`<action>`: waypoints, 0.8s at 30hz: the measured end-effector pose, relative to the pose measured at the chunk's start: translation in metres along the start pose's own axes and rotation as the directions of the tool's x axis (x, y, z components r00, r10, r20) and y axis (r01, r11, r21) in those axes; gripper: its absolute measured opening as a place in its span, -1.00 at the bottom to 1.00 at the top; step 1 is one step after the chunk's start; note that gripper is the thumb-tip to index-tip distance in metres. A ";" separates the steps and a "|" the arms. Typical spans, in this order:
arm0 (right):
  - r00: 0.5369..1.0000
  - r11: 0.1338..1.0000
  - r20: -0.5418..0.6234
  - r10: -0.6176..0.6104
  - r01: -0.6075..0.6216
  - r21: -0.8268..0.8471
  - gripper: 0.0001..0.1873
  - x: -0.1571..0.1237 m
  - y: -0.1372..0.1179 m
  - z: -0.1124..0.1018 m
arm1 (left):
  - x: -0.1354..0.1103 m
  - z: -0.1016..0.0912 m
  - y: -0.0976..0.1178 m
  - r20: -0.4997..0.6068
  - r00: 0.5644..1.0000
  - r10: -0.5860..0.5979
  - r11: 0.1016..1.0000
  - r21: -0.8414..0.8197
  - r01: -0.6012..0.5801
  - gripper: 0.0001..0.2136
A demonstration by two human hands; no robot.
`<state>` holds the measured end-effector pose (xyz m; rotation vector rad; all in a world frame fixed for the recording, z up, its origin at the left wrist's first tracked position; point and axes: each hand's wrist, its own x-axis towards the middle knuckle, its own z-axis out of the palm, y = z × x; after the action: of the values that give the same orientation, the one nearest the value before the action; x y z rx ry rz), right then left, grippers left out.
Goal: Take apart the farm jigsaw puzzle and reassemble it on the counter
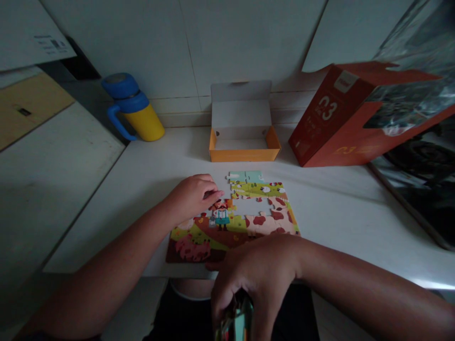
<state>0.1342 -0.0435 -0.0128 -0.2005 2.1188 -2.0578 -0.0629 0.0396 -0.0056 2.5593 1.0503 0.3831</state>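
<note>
A farm-scene jigsaw puzzle (227, 232) lies partly assembled on the table, showing a farmer, a pig and a brown-spotted cow. Bare table shows through a gap above the cow's back. My left hand (194, 196) rests at the puzzle's upper left, just above the farmer, with its fingers curled and thumb tip beside the hat. Whatever lies under those fingers is hidden. Close to the camera, past the table's front edge, my right hand (265, 270) grips a stack of puzzle pieces (239, 319). Its wrist covers part of the puzzle's lower right.
Behind the puzzle stands an open orange box (245, 155) with its lid raised against the wall. A yellow and blue bottle (142, 116) is at the back left. To the right stands a large red box (330, 118), with a dark appliance (423, 189) beside it.
</note>
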 end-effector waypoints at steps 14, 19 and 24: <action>0.985 0.990 -0.168 0.040 -0.062 -0.124 -0.45 -0.018 -0.002 -0.004 | 0.006 0.015 0.009 -0.041 0.990 -0.135 0.983 -0.134 0.129 -0.47; 0.956 0.995 -0.281 0.090 -0.097 -0.012 -0.48 -0.039 -0.015 -0.012 | 0.005 0.014 0.015 0.035 0.980 -0.197 0.923 -0.331 0.197 -0.70; 0.654 0.982 -0.756 0.034 -0.164 -0.098 -0.56 -0.060 -0.026 -0.023 | 0.002 0.015 0.009 0.095 0.976 -0.195 0.765 -0.609 0.212 -0.82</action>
<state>0.1867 -0.0090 0.0162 0.9127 2.6393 -2.1142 -0.0505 0.0321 -0.0150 1.8400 0.9758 0.5299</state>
